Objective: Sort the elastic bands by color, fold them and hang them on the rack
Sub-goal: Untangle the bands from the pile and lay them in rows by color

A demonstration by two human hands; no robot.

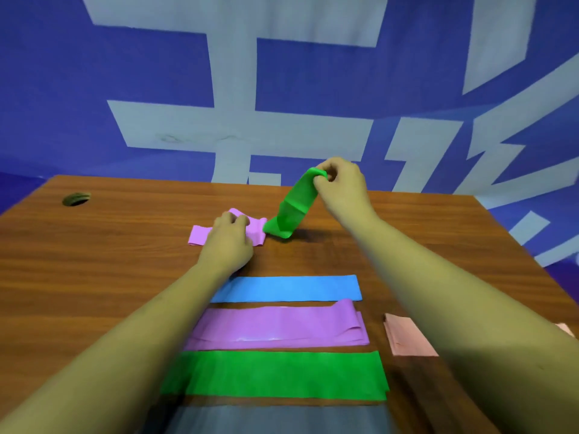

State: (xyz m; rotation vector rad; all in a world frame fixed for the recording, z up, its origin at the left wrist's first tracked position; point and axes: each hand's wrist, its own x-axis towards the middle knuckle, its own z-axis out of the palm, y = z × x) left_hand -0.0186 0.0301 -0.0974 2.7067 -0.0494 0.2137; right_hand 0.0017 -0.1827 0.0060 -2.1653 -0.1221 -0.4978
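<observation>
Wooden table [94,277] against a blue wall with big pale lettering [238,126]; no rack in view.

Right hand [341,186] pinches the top end of a green band [291,211] and holds it up; the low end curls onto the table, touching the mauve one beside it. Likely pulling it clear of the unsorted bunch.

Left hand [228,242] rests fingers-down on a crumpled purple band [200,234], pressing rather than closing on it. Probably pinning it so it doesn't drag along with the green.

Nearer the body, flat bands lie in parallel rows, one per colour: blue band [286,288], purple stack [279,327], green strip [275,374], grey strip [275,418] at the frame's bottom edge. Pink folded band [407,336] sits apart on the right.

Lifted green likely belongs on the green row. Sorting is well along; hanging not started.
</observation>
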